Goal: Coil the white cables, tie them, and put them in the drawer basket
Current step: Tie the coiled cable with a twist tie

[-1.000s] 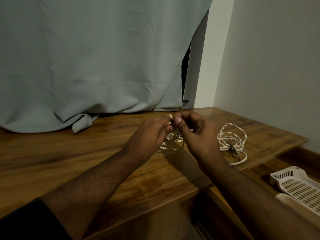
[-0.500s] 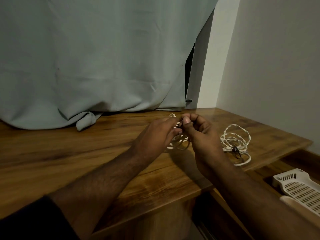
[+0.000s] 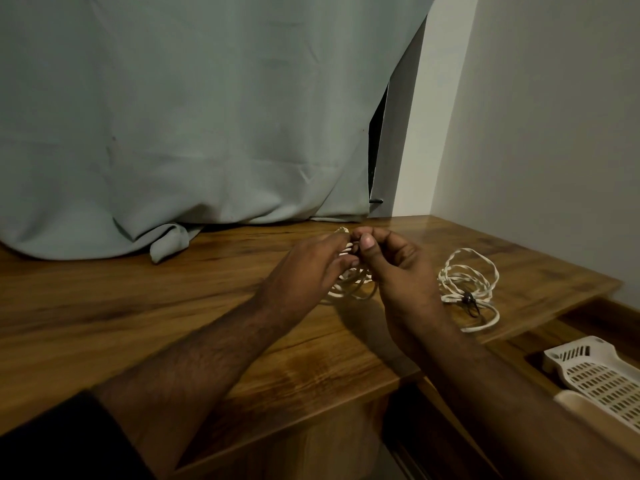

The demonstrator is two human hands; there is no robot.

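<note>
**Tying off the second coil**

I am holding a coiled white cable [image 3: 349, 284] just above the wooden surface [image 3: 173, 306], with both hands meeting at the top of its loops. My left hand [image 3: 304, 271] is curling its fingers round the bundle, and my right hand [image 3: 398, 268] is pinching at the same spot, thumb pressed forward; the tie itself is too small for me to make out. The loops are hanging down between my hands and brushing the surface.

This cable is looking light, thin and springy, so I am judging it will try to fan open unless I am keeping the grip tight where all the strands cross. That crossing is the place to hold it, not a single loop.

A tied coil [image 3: 467, 289] is lying to the right, cinched by a dark tie. The drawer basket [image 3: 602, 379] is waiting lower right, well apart from both.
</note>
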